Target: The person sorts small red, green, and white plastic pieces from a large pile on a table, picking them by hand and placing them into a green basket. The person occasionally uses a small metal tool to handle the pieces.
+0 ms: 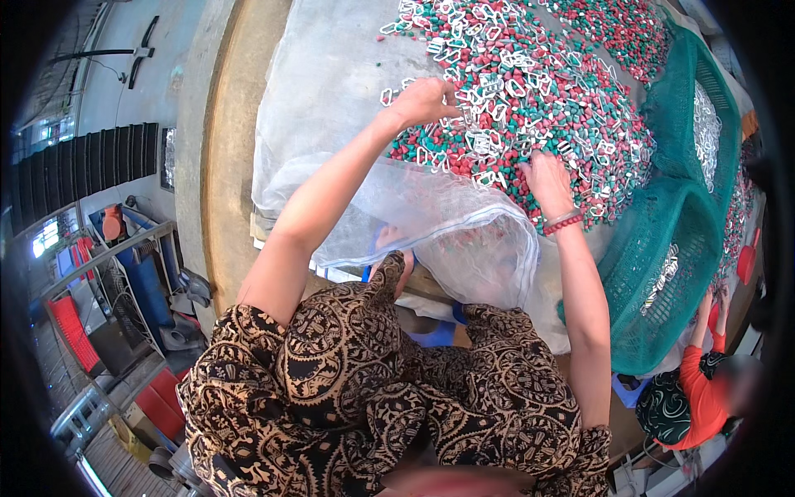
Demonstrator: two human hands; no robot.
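Observation:
A wide pile of small red, green and white pieces (600, 141) covers the work surface, with many white loop-shaped buckles (515, 60) mixed in. My left hand (421, 103) is over the pile's left edge, its thumb and fingers bent but apart, close to several buckles. Lower and to the right, my right hand (548, 180) reaches into the pile with its fingers curled down. Its fingertips are partly hidden, so what they pinch cannot be made out. A red bracelet (563, 221) circles that wrist. Sheer white mesh (489, 228) drapes over the near edge, under my left forearm.
Two green plastic baskets (654, 240) stand at the right, with white buckles (662, 277) inside. Another person in an orange top (702, 402) works at the lower right. A concrete ledge (217, 166) runs along the left. Shelving with red and blue items (137, 273) is beyond it.

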